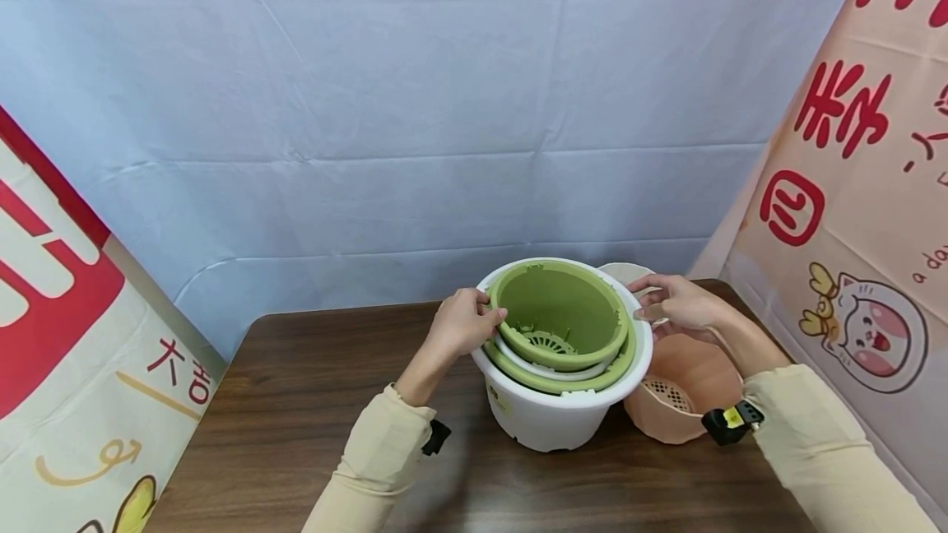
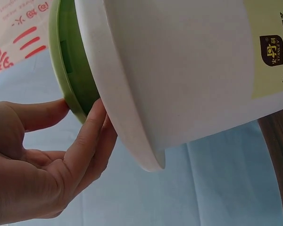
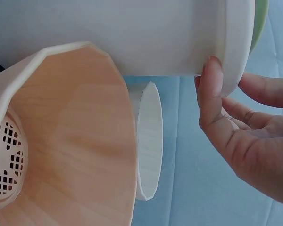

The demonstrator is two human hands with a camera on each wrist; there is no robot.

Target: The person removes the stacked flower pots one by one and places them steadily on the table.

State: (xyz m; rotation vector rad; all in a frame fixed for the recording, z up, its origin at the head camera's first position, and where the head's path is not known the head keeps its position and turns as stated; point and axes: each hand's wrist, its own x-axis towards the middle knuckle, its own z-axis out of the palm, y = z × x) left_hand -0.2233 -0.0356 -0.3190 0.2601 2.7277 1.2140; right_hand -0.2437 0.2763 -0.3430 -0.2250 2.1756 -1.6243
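Observation:
Several flower pots are nested in a big white flower pot [image 1: 548,422] [image 2: 179,108] at the table's right half. The innermost is a green flower pot [image 1: 563,303] with a slotted bottom; a white rim and another green rim circle it. My left hand [image 1: 461,323] pinches the green pot's rim at the left, thumb on top and fingertips tucked beside the white rim in the left wrist view. On the other side, my right hand [image 1: 685,303] [image 3: 254,141] grips the big white pot's rim between thumb and fingers.
A peach-coloured flower pot [image 1: 704,377] [image 3: 80,127] with a grid bottom stands right of the stack, under my right forearm. Behind it is a smaller whitish pot [image 1: 625,271] [image 3: 151,141]. A pale cloth [image 1: 370,105] hangs behind the brown table [image 1: 311,418].

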